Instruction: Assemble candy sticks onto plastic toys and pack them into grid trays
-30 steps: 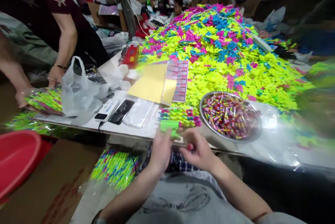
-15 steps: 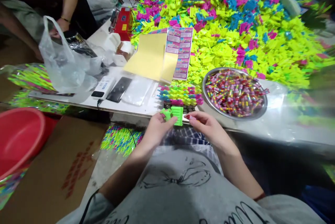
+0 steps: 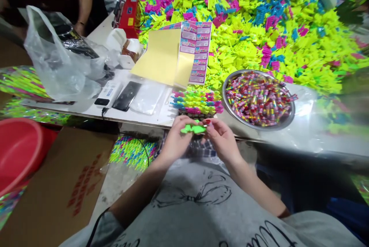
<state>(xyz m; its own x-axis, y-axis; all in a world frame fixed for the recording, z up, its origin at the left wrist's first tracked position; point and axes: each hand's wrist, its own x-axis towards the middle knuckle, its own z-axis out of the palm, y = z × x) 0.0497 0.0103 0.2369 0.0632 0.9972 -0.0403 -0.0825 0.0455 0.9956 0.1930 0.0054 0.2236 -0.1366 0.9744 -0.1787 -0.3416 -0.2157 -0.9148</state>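
Note:
Between my hands is a small bright green plastic toy (image 3: 194, 128), pinched by my left hand (image 3: 176, 139) at its left end. My right hand (image 3: 221, 136) closes its fingertips on a small red-and-pink wrapped candy (image 3: 207, 122) at the toy's right end. Whether the candy sits inside the toy is hidden. Just beyond my fingers, stacked rows of yellow, pink and blue plastic toys (image 3: 197, 101) lie at the table edge on a dark strip. A round metal bowl (image 3: 224, 102) full of wrapped candies (image 3: 259, 99) stands to the right.
A big heap of coloured plastic pieces (image 3: 245, 47) covers the back. Yellow card sheets (image 3: 161, 54), a black phone (image 3: 127, 96), a white plastic bag (image 3: 57, 66) and a red machine (image 3: 130, 17) are on the left. A red basin (image 3: 20, 151) and a cardboard box (image 3: 72, 177) stand low left. Another person (image 3: 83, 0) is at far left.
My right hand has moved left with the candy to the green toy. The toy has turned from showing its flat ribbed face to showing a thin edge.

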